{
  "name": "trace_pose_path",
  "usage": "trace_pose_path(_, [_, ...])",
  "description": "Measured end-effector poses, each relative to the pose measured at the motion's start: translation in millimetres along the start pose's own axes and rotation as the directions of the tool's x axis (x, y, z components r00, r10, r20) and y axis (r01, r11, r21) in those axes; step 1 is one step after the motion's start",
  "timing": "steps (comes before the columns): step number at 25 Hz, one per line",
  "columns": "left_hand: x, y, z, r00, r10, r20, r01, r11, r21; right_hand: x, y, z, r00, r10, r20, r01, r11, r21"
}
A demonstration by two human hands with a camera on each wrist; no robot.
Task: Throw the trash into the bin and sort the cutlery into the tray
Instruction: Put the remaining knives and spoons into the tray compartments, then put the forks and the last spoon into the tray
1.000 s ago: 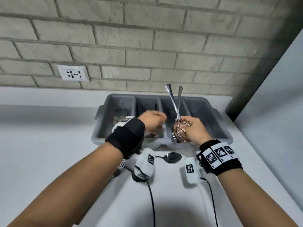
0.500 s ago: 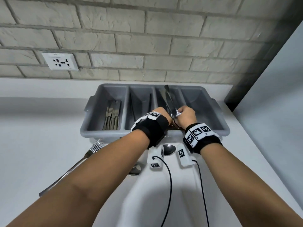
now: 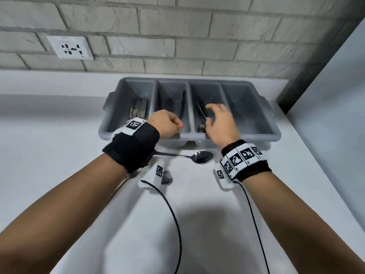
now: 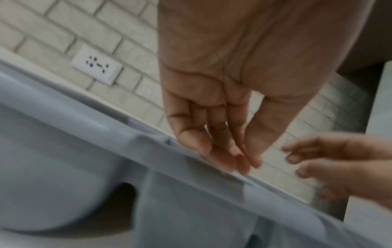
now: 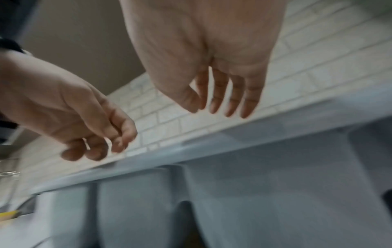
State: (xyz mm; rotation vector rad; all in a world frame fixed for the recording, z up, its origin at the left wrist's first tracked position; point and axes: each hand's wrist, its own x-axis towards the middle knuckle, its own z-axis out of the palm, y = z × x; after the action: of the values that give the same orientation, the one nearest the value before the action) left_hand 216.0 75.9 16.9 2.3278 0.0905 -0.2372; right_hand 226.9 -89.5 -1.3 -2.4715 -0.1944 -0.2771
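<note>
Head view showed my left hand (image 3: 166, 123) and my right hand (image 3: 221, 123) over the near edge of the gray tray (image 3: 274, 133), close to each other but not touching. Both hands held nothing; the left fingers hung loosely bent, and the right fingers were spread and straight. Some spoons (image 3: 201, 123) lay in the third slot, just under my right hand. Flat cutlery (image 3: 139, 111) sat in the first slot; it was too blurry to name. One more spoon (image 3: 197, 156) lay on the white counter (image 3: 49, 151), just in front of the tray and between my wrists. I thought it would be light, hard and a bit slippery, so the thin handle was the best place to pinch. My left wrist covered that handle's end, and the black wires (image 3: 176, 224) lay close by. A wall socket (image 3: 69, 47) sat far off. I saw no bin.
</note>
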Motion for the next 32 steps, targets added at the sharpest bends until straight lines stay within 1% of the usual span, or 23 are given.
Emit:
trace_pose_path(1, [-12.3, -11.6, -6.1, 0.999, -0.009, 0.041, 0.004, 0.993, 0.114, -14.8, -6.0, 1.4, 0.993, -0.115, -0.019, 0.116, 0.992, 0.042])
trace_pose_path(2, [-25.8, -23.7, -9.1, 0.997, -0.026, 0.076, 0.008, 0.973, 0.231, -30.8, -11.0, 5.4, 0.979, -0.203, 0.03, 0.2, 0.975, 0.095])
trace_pose_path(3, [-37.2, -35.8, -8.7, 0.993, -0.055, 0.106, 0.015, 0.94, 0.341, -44.3, -15.0, 9.6, 0.958, -0.252, 0.136, 0.233, 0.962, 0.144])
trace_pose_path(4, [-47.6, -48.1, -5.7, 0.988, -0.082, 0.131, 0.018, 0.902, 0.432, -54.6, -16.4, 16.4, 0.925, -0.252, 0.284, 0.216, 0.964, 0.154])
trace_pose_path(5, [-54.3, -61.0, -0.4, 0.98, -0.115, 0.163, 0.019, 0.867, 0.498, -61.7, -14.9, 25.8, 0.875, -0.223, 0.43, 0.195, 0.975, 0.108])
trace_pose_path(6, [-60.1, -71.4, 3.6, 0.974, -0.135, 0.183, 0.017, 0.847, 0.532, -64.9, -12.0, 35.4, 0.826, -0.166, 0.539, 0.187, 0.982, 0.016])
trace_pose_path(7, [-63.4, -79.2, 6.7, 0.971, -0.147, 0.19, 0.02, 0.838, 0.545, -65.7, -8.2, 44.4, 0.797, -0.093, 0.597, 0.197, 0.974, -0.11])
trace_pose_path(8, [-65.2, -84.7, 8.3, 0.972, -0.144, 0.184, 0.02, 0.835, 0.551, -65.0, -4.9, 52.9, 0.795, -0.029, 0.606, 0.226, 0.941, -0.252])
trace_pose_path(10, [-62.6, -87.7, 10.7, 0.979, -0.102, 0.179, -0.02, 0.816, 0.578, -62.5, 1.9, 66.4, 0.809, 0.079, 0.583, 0.282, 0.818, -0.502])
trace_pose_path(11, [-60.7, -88.2, 13.0, 0.979, -0.086, 0.184, -0.044, 0.795, 0.606, -61.4, 0.6, 69.2, 0.816, 0.137, 0.562, 0.265, 0.776, -0.573])
trace_pose_path(13, [-57.4, -86.4, 20.1, 0.98, -0.077, 0.185, -0.062, 0.761, 0.646, -56.6, 1.5, 74.2, 0.822, 0.217, 0.526, 0.21, 0.744, -0.635])
trace_pose_path(14, [-56.7, -85.1, 23.0, 0.979, -0.077, 0.191, -0.074, 0.734, 0.675, -54.2, 1.4, 73.0, 0.822, 0.237, 0.517, 0.175, 0.76, -0.626])
trace_pose_path(16, [-54.7, -82.4, 26.7, 0.974, -0.078, 0.212, -0.109, 0.659, 0.744, -51.4, 4.8, 70.1, 0.815, 0.25, 0.523, 0.103, 0.825, -0.555])
trace_pose_path(18, [-52.7, -79.8, 27.9, 0.968, -0.012, 0.252, -0.195, 0.599, 0.777, -57.0, 3.9, 61.9, 0.783, 0.253, 0.568, 0.098, 0.852, -0.514])
trace_pose_path(19, [-53.7, -77.8, 27.1, 0.959, 0.051, 0.277, -0.253, 0.589, 0.768, -62.1, 4.3, 57.5, 0.772, 0.246, 0.586, 0.099, 0.865, -0.493])
trace_pose_path(20, [-56.1, -74.3, 25.3, 0.948, 0.126, 0.291, -0.306, 0.604, 0.736, -67.1, 3.3, 51.3, 0.777, 0.225, 0.588, 0.079, 0.891, -0.446])
trace_pose_path(21, [-58.6, -71.9, 24.4, 0.934, 0.214, 0.286, -0.356, 0.634, 0.686, -72.7, 0.0, 42.3, 0.795, 0.201, 0.572, 0.033, 0.928, -0.372])
trace_pose_path(23, [-65.0, -64.6, 22.8, 0.907, 0.37, 0.2, -0.417, 0.728, 0.544, -80.6, -6.8, 23.6, 0.846, 0.155, 0.51, -0.03, 0.969, -0.244])
trace_pose_path(25, [-68.6, -57.0, 24.9, 0.881, 0.461, 0.106, -0.467, 0.809, 0.358, -86.1, -15.7, 7.3, 0.889, 0.1, 0.446, -0.045, 0.99, -0.132])
trace_pose_path(27, [-69.8, -46.7, 29.3, 0.883, 0.454, 0.119, -0.469, 0.861, 0.198, -84.5, -24.3, -7.1, 0.929, 0.058, 0.366, -0.085, 0.995, 0.06])
trace_pose_path(29, [-73.9, -39.6, 33.9, 0.881, 0.443, 0.166, -0.46, 0.884, 0.087, -80.5, -30.7, -16.4, 0.969, 0.025, 0.245, -0.067, 0.984, 0.164])
trace_pose_path(31, [-75.7, -37.7, 37.3, 0.889, 0.44, 0.124, -0.446, 0.895, 0.025, -75.9, -31.5, -19.6, 0.996, -0.009, 0.088, -0.01, 0.977, 0.215])
trace_pose_path(32, [-76.3, -37.4, 36.8, 0.899, 0.43, 0.078, -0.431, 0.902, -0.001, -75.6, -30.8, -20.2, 1.0, -0.007, 0.003, 0.006, 0.954, 0.301])
